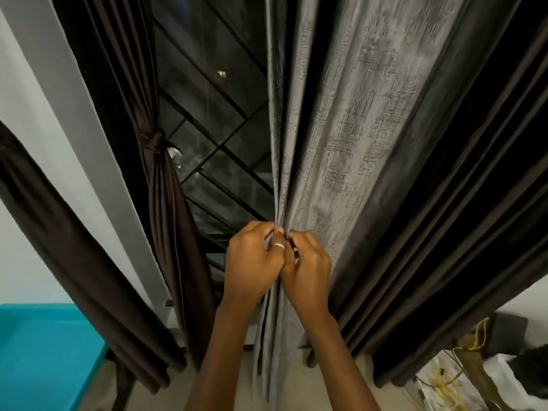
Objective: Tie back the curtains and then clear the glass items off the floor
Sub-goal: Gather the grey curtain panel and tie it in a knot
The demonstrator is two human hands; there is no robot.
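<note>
Both hands are up on the grey curtain, which hangs right of centre in long folds with a rough, cross-hatched sheen, reaching down to the pale floor. The left hand and the right hand sit knuckle to knuckle at its left edge, fingers curled tight and pinching the gathered cloth; a silver ring shows between them. Behind it on the right hangs a dark brown curtain, loose in deep pleats. Over on the left, a brown curtain is cinched in by a knotted tie, and between the two sides the dark window shows its black bars. Bottom right, white bags lie on the floor with yellow cord trailing over them; what's inside, I can't tell. Bottom left, a teal surface.
</note>
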